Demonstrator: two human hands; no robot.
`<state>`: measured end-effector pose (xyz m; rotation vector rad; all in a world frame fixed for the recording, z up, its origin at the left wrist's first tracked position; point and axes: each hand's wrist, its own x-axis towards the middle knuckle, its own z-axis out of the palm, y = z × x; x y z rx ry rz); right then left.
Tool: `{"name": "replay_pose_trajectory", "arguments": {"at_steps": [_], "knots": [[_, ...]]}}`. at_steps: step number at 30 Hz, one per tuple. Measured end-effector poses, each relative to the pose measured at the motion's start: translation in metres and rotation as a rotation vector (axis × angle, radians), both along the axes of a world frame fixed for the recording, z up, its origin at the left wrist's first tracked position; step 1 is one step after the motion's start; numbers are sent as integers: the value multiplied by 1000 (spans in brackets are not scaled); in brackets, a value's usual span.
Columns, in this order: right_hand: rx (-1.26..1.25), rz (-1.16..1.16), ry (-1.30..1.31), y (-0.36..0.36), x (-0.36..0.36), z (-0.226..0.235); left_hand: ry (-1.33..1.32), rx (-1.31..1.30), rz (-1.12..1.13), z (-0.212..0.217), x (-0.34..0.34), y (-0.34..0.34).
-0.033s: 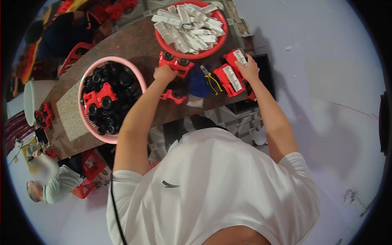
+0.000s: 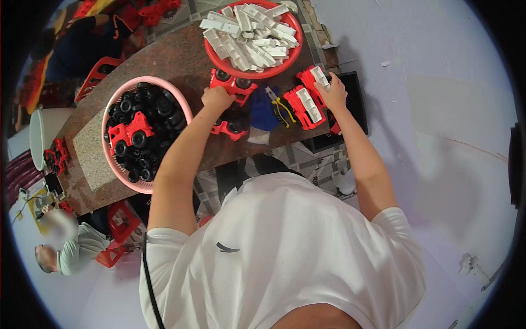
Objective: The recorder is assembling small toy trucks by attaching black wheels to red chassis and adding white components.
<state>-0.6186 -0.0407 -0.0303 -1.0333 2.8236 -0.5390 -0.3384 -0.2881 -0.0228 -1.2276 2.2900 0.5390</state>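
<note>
My left hand (image 2: 217, 98) is closed on a red toy vehicle chassis (image 2: 239, 88) with black wheels, at the middle of the table. Just below it lies a second red chassis (image 2: 229, 130) with black wheels, partly hidden by my forearm. At the table's right end, my right hand (image 2: 333, 94) has its fingers around a red toy truck (image 2: 307, 77) with a white bed. Beside that, toward me, another red toy truck (image 2: 299, 104) with a white insert rests on the table. Pliers (image 2: 280, 108) with yellow-and-black handles lie between the hands, by a blue cloth-like item (image 2: 262, 113).
A red basin (image 2: 298, 46) full of white plastic parts stands at the far side. Left of me, a pink basket (image 2: 188, 109) holds black wheels and a red chassis. A black bin (image 2: 356, 98) stands past the table's right edge. Other people sit at the left.
</note>
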Motion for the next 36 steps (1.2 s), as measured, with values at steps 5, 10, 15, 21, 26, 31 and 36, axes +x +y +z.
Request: {"name": "replay_pose_trajectory", "arguments": {"at_steps": [5,10,15,21,26,31,36], "knots": [[-323,221,137,8,36,43,3,48,-3,-9,15,-6],[-376,293,-568,-38,123,24,165,70,145,-17,34,5],[-156,115,-435,-107,161,-31,403,-94,-18,-15,64,56],[88,223,-481,-139,181,-19,608,-209,196,-32,118,92],[186,301,-522,-153,187,-25,614,-177,259,-23,115,95],[141,197,-1023,-133,159,3,753,-44,319,30,110,87],[267,377,-2105,-74,132,56,1156,422,494,103,121,83]]}}
